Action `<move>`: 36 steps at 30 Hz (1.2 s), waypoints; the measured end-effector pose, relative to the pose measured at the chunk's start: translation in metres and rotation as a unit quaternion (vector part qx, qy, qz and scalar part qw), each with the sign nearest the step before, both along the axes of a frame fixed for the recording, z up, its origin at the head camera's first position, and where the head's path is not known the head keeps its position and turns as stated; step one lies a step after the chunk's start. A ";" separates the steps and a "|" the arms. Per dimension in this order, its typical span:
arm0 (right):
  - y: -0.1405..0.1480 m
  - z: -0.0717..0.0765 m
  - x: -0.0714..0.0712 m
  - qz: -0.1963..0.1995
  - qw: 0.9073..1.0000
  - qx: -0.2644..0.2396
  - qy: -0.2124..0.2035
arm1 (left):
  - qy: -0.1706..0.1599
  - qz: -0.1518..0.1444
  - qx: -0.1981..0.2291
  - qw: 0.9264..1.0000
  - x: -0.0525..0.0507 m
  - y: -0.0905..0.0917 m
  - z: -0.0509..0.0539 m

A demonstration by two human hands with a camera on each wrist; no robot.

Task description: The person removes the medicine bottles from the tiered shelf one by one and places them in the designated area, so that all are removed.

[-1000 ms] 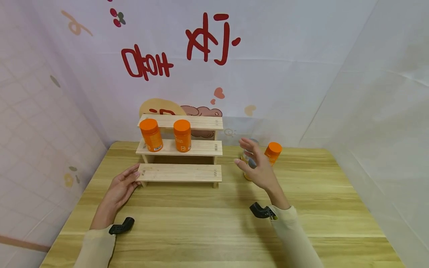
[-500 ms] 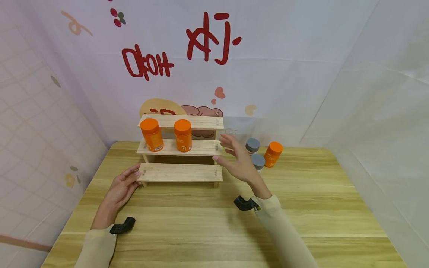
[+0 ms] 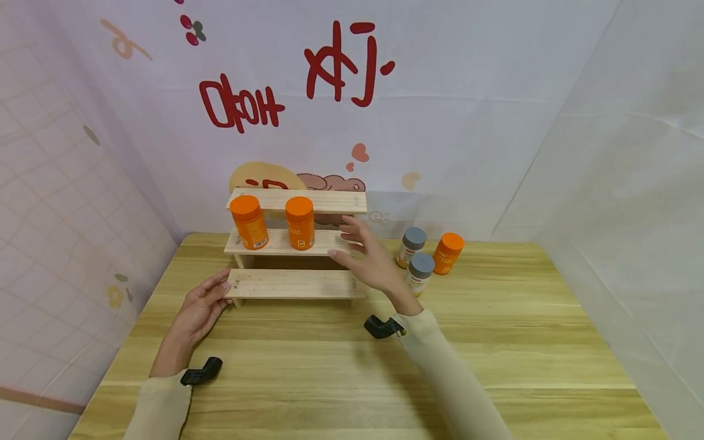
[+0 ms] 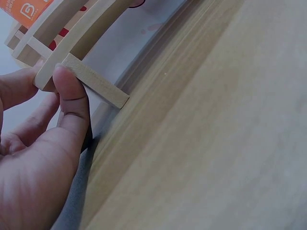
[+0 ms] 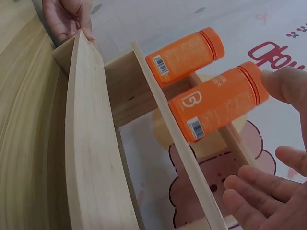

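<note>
A three-step wooden shelf (image 3: 291,285) stands at the back of the table. Two orange bottles with orange lids, a left bottle (image 3: 250,223) and a right bottle (image 3: 300,227), stand upright on its middle step. My left hand (image 3: 199,308) holds the left end of the lowest step, thumb (image 4: 72,93) and fingers on either side of the board. Fingers spread, my right hand (image 3: 367,260) hovers by the right end of the middle step and holds nothing. In the right wrist view, its thumb is close to the lid of the right bottle (image 5: 218,100); contact is unclear.
Right of the shelf, a grey-lidded jar (image 3: 410,248) and a second grey-lidded jar (image 3: 420,272) stand on the table beside an orange bottle (image 3: 448,253). Behind rises a white printed backdrop (image 3: 456,110). The wooden table (image 3: 308,379) extends in front.
My right hand has moved left, from in front of the grey-lidded jars to the shelf's right end, uncovering the jars. My left hand stays at the shelf.
</note>
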State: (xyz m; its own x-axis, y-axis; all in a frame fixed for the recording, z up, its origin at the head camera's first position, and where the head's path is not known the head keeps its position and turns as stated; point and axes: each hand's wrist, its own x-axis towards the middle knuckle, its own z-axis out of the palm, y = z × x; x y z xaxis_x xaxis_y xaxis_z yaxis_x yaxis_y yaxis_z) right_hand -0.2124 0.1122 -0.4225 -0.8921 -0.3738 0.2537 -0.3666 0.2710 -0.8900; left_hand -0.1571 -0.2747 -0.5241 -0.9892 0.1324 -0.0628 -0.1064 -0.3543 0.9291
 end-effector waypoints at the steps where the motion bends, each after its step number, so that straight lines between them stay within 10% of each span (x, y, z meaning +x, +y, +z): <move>1: -0.003 0.001 -0.001 -0.001 1.000 0.002 -0.003 | 0.000 0.000 -0.001 1.000 0.000 0.000 0.000; 36: -0.071 0.004 -0.038 -0.012 0.999 0.027 -0.042 | 0.006 -0.001 0.005 1.000 -0.001 0.000 -0.003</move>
